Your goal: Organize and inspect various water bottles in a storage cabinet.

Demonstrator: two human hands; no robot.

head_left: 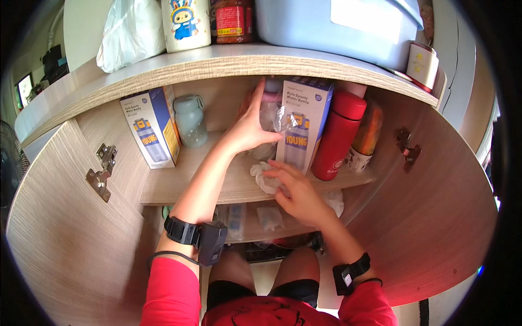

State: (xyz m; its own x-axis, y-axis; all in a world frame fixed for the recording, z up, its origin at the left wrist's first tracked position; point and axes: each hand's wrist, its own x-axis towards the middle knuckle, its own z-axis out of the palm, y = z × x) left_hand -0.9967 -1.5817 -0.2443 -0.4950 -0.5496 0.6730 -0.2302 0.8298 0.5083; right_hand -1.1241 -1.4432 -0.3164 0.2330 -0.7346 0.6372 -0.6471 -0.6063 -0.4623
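My left hand (249,126) reaches into the cabinet's upper compartment. Its fingers go up along the left side of a clear bottle with a pinkish lid (270,111), and the thumb lies across its lower front; the bottle seems wrapped in clear plastic and is partly hidden. Right of it stands a white and blue water bottle box (296,130), close to the thumb. Lower down, my right hand (298,193) curls its fingers onto a crumpled white wad (265,178), tissue or thin plastic, at the shelf's front. A red thermos (338,136) leans beside the box.
A similar box (148,130) and a pale blue bottle (190,120) stand on the left. Both cabinet doors (70,228) are swung outward. Above, the countertop edge (239,62) overhangs, carrying a blue bin (337,32). Small packets (270,218) lie on the lower shelf.
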